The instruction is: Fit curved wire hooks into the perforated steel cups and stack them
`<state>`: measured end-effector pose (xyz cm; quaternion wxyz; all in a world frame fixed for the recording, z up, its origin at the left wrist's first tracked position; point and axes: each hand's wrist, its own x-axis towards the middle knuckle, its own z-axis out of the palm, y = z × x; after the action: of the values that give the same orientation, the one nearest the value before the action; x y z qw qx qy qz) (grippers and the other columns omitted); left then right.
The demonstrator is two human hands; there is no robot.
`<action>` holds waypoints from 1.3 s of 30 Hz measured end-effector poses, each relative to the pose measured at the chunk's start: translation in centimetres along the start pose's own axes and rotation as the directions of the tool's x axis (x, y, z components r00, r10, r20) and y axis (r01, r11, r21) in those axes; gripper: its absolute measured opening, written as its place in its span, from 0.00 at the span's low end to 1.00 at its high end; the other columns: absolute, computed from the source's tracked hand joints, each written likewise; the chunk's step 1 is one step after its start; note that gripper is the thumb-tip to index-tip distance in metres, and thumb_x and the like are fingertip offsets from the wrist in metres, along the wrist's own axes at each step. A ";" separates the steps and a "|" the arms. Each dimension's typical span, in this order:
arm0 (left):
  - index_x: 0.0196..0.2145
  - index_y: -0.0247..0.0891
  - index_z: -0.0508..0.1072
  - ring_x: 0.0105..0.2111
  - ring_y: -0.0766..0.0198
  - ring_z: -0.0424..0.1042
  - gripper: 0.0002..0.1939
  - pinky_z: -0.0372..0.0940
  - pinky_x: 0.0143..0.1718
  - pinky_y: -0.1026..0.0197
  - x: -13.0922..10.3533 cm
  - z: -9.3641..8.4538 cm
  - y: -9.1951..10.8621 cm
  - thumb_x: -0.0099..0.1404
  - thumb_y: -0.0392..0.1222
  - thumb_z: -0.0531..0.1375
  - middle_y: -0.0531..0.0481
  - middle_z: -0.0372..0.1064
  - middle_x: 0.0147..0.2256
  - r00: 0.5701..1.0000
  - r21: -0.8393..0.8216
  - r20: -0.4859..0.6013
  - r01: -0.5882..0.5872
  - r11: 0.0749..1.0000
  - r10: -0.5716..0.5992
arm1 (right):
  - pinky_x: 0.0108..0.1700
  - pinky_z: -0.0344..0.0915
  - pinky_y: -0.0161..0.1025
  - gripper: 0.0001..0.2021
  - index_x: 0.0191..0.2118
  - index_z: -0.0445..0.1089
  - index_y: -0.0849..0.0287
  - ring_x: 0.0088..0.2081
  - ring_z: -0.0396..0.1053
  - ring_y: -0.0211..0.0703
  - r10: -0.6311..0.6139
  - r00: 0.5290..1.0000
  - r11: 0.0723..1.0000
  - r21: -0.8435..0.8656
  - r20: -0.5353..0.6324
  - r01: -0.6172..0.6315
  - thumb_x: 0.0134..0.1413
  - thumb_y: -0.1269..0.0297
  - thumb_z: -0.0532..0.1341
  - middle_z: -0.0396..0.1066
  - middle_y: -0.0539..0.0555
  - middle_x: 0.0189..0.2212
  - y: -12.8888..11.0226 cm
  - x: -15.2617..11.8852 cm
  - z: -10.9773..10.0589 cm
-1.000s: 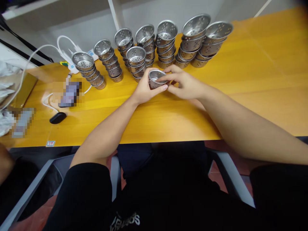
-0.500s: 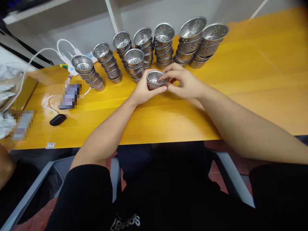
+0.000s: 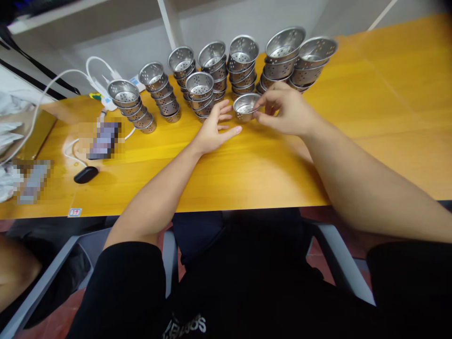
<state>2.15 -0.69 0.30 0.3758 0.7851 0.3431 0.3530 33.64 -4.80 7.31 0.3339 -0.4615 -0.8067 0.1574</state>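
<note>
Between my hands is a small perforated metal cup, its open mouth facing up. My right hand pinches the cup's right rim between thumb and fingers. My left hand is just left of the cup, fingers spread apart and holding nothing. Right behind the hands stand stacks of the same kind of cups, among them a short front stack, a taller middle stack and a wide-mouthed stack. My right hand partly covers the lower cups of the right-hand stacks.
More cup stacks stand to the left on the yellow table. Left of them are a blurred-out phone, a black oval object and white cables. Another person's bare limb shows at the lower left.
My left hand has let go of the cup and spread its fingers. My right hand has moved the cup a little to the right and now holds it alone.
</note>
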 end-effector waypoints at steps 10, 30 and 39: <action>0.65 0.41 0.83 0.66 0.53 0.89 0.18 0.82 0.78 0.47 -0.8 -1.0 3.7 0.81 0.42 0.74 0.41 0.87 0.67 0.998 0.179 -0.017 -0.056 0.982 0.060 | 0.56 0.81 0.59 0.09 0.55 0.90 0.58 0.46 0.81 0.59 0.179 0.984 0.979 -0.097 -0.012 -0.179 0.76 0.64 0.80 0.82 0.68 0.55 1.5 0.5 0.6; 0.59 0.38 0.85 0.60 0.56 0.91 0.14 0.84 0.72 0.50 -0.1 -1.8 2.3 0.79 0.32 0.74 0.38 0.89 0.63 0.989 0.202 -0.140 0.074 0.977 -0.046 | 0.48 0.76 0.55 0.10 0.52 0.90 0.56 0.39 0.80 0.57 0.246 0.969 0.968 -0.051 0.026 -0.245 0.70 0.61 0.75 0.86 0.60 0.40 1.0 0.5 0.9; 0.58 0.41 0.85 0.60 0.54 0.90 0.13 0.84 0.74 0.46 0.0 -2.2 2.0 0.78 0.35 0.74 0.39 0.89 0.62 0.987 0.209 -0.149 0.082 0.974 -0.052 | 0.54 0.84 0.64 0.12 0.57 0.90 0.53 0.43 0.85 0.65 0.264 0.963 0.961 -0.097 0.049 -0.259 0.74 0.57 0.76 0.89 0.62 0.45 0.6 0.5 1.0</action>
<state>0.93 -0.87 2.94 0.2749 0.7819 0.4316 0.3561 33.19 -4.00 6.47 0.2642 -0.5734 -0.7547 0.1781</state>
